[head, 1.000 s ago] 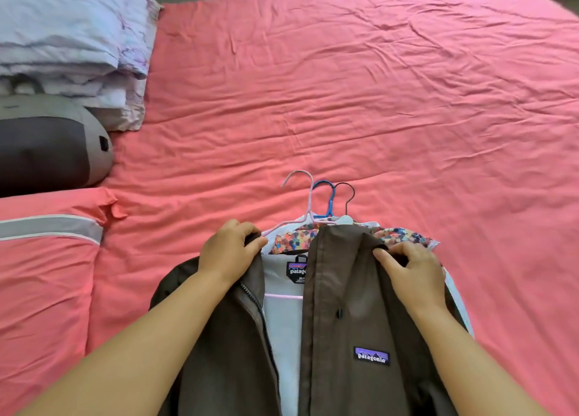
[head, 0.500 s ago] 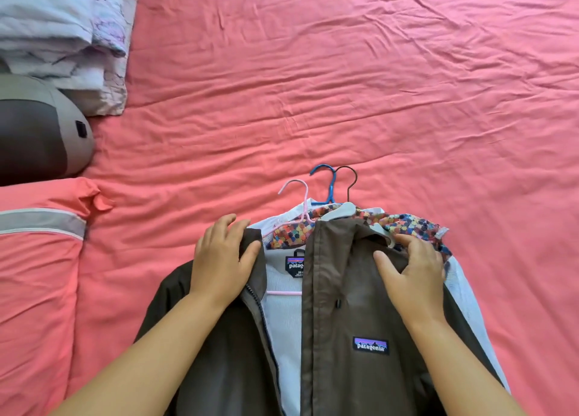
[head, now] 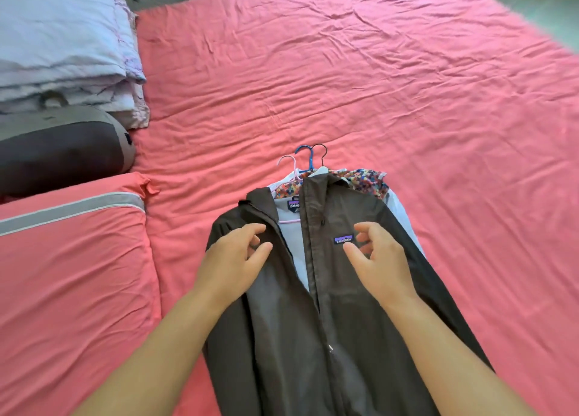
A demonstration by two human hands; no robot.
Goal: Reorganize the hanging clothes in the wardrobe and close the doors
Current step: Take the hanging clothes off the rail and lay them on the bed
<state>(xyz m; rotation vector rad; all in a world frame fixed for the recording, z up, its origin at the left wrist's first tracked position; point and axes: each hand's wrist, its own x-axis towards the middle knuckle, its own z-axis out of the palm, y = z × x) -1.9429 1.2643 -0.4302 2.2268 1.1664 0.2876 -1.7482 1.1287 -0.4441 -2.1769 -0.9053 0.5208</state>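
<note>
A dark brown jacket point(head: 344, 290) lies flat on the pink bed, on top of a stack of hung clothes. Under it show a multicoloured patterned shirt point(head: 363, 177) and a pale blue garment point(head: 404, 215). Pink point(head: 289, 162), blue point(head: 305, 154) and black point(head: 322, 152) hanger hooks stick out past the collars. My left hand point(head: 238, 256) hovers over the jacket's left chest, fingers loosely curled, holding nothing. My right hand point(head: 379, 256) hovers beside the jacket's logo patch, also loosely curled and empty. No wardrobe is in view.
The pink sheet point(head: 407, 86) covers the bed. A pink pillow with a grey stripe point(head: 72, 259) lies at left. Behind it sit a grey-brown cushion point(head: 59, 152) and folded pale bedding point(head: 62, 49). Floor shows at the top right corner.
Both hands have let go of the jacket's collar and shoulders and drawn back toward me over its chest. The jacket now lies flat on the stack.
</note>
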